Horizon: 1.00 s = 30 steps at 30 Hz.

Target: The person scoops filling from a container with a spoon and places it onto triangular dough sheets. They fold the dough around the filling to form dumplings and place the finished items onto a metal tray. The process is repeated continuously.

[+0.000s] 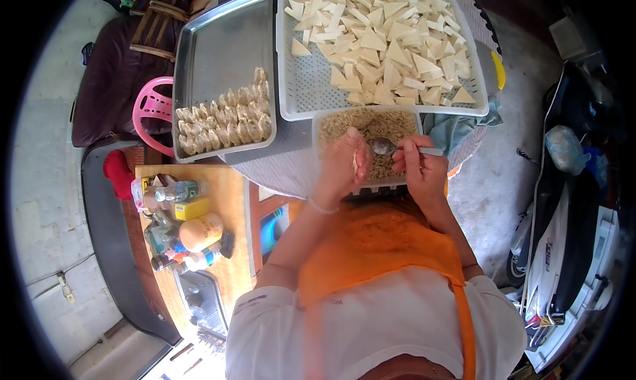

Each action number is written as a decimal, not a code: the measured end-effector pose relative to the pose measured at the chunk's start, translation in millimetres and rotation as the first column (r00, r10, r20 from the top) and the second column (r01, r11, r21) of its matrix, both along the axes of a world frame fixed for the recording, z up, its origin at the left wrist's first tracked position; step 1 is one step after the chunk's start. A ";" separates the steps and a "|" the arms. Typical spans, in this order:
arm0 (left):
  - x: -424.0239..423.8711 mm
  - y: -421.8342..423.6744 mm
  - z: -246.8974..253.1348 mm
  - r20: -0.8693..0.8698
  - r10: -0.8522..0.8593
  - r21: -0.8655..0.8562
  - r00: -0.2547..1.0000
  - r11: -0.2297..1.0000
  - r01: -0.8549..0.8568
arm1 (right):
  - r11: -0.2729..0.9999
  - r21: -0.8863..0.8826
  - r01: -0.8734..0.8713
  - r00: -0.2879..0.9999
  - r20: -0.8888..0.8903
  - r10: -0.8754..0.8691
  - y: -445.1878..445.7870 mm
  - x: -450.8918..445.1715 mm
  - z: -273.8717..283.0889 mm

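My left hand is curled over the left side of a plastic tub of brown minced filling. A sliver of a pale piece, probably tofu, shows between its fingers; the rest is hidden. My right hand grips a metal spoon by its handle, the bowl over the filling and close to my left fingers. Beyond the tub, a white perforated tray carries many triangular tofu pieces. To its left, a metal tray holds rows of filled pieces at its near end.
A pink plastic stool stands by the metal tray. At lower left, a wooden cabinet bears bottles, a yellow box and a jar. A blue-green cloth lies right of the tub. A scooter is at far right.
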<state>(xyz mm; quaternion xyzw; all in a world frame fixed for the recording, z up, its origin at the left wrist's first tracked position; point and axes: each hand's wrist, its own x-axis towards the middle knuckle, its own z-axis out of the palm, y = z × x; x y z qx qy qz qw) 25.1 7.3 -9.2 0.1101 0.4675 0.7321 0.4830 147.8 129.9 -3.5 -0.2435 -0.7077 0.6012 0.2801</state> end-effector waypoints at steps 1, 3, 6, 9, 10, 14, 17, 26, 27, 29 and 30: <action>-1.7 0.1 -0.2 0.010 0.004 0.015 1.000 1.000 -0.005 | 0.999 -0.038 0.019 0.999 -0.025 -0.020 2.3 1.2 -0.7; 0.0 3.9 6.5 0.025 0.048 0.019 0.999 0.999 -0.048 | 0.992 -0.116 0.049 0.996 -0.073 -0.058 6.5 3.0 -4.6; 3.9 9.9 20.4 0.033 0.038 0.008 0.999 0.999 -0.038 | 0.983 -0.169 0.071 0.988 -0.123 -0.093 14.1 4.3 5.6; -4.8 -1.9 1.2 -0.020 -0.101 -0.012 0.995 0.995 0.101 | 0.958 -0.253 0.132 0.969 -0.170 -0.179 18.9 5.6 7.9; -5.3 -1.7 2.2 -0.050 -0.099 -0.052 0.994 0.994 0.096 | 0.954 -0.270 0.129 0.964 -0.193 -0.185 19.3 4.9 9.0; -2.9 1.6 -0.5 0.131 -0.018 0.007 0.991 1.000 0.018 | 0.945 -0.319 0.075 0.971 -0.194 -0.142 11.9 -2.0 19.1; 2.9 6.7 6.8 0.092 0.022 -0.111 0.996 0.994 -0.011 | 0.983 -0.181 -0.007 0.990 -0.141 -0.019 -5.4 -14.3 21.3; -5.4 -4.9 -7.9 -0.081 -0.037 -0.109 0.996 0.994 0.028 | 0.999 -0.001 -0.041 0.991 -0.124 0.041 -13.8 -19.7 19.0; -4.8 -3.4 -2.3 -0.087 -0.030 -0.113 0.996 0.993 0.020 | 0.997 0.047 -0.057 0.992 -0.112 0.062 -13.4 -19.0 18.9; -3.5 0.4 10.3 -0.099 -0.017 -0.119 0.995 0.993 0.005 | 0.986 0.143 -0.088 0.991 -0.086 0.101 -12.1 -17.5 18.4; -3.8 -0.1 10.4 -0.082 -0.005 -0.109 0.997 0.994 -0.004 | 0.996 0.060 -0.068 0.992 -0.105 0.074 -9.0 -15.9 16.6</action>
